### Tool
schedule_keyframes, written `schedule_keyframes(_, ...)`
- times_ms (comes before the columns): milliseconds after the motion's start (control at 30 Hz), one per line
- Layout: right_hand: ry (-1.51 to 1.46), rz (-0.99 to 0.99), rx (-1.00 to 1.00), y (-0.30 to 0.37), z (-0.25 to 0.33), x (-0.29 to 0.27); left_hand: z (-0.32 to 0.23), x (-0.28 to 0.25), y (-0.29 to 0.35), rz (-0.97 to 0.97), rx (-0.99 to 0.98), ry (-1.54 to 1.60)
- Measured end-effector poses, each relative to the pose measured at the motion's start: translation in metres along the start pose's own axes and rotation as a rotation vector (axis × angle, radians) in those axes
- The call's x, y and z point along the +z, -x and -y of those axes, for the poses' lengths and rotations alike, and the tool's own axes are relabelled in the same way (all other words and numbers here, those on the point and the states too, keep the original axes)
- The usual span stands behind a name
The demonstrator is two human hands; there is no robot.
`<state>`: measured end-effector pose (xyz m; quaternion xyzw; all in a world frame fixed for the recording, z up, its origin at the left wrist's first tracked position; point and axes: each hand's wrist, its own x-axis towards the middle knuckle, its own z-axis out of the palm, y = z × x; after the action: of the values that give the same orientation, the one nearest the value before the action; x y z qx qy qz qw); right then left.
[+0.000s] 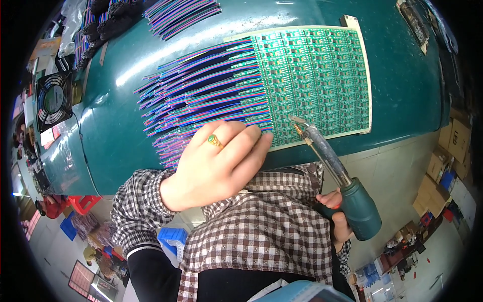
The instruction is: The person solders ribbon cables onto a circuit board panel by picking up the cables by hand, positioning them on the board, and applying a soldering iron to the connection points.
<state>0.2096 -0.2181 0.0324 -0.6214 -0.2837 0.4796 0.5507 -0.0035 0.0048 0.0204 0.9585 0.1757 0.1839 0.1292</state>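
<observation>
A panel of small green circuit boards point(317, 75) lies on the table in front of me. Rows of thin coloured wires point(206, 95) run out leftward from its left edge. My left hand point(216, 161), with a green-stoned ring, is closed over the wires at the panel's near left corner; its fingertips are partly hidden. In my right hand point(339, 216) is a soldering iron point(326, 148) with a dark green handle, held by that handle. Its tip points up and left, over the near part of the panel. I cannot tell whether the tip touches the boards.
The green table point(126, 126) curves across the view. At its far left stand a small black fan point(54, 99) and wire bundles point(100, 22); another wire bundle point(181, 15) lies beyond the panel. A stained tray point(413, 25) sits at the far right. Cardboard boxes point(455, 141) are beyond.
</observation>
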Motion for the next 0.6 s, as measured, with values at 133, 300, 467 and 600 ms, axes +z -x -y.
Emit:
schedule_keyframes(133,0.007,0.026,-0.014,0.0016,-0.0029,-0.0047,-0.0029,-0.0007,-0.0003,0.045,-0.112,0.155)
schedule_keyframes(300,-0.002,0.034,-0.031,0.0015,-0.0025,-0.0042,-0.0041,0.0009,0.001,0.057,-0.142,0.169)
schedule_keyframes(467,0.007,0.039,-0.016,0.0016,-0.0023,-0.005,-0.0044,0.0005,-0.0009,0.074,-0.179,0.196)
schedule_keyframes(600,-0.015,0.04,0.003,0.0,0.0004,-0.0042,-0.0025,-0.0006,-0.0003,0.089,-0.155,0.185)
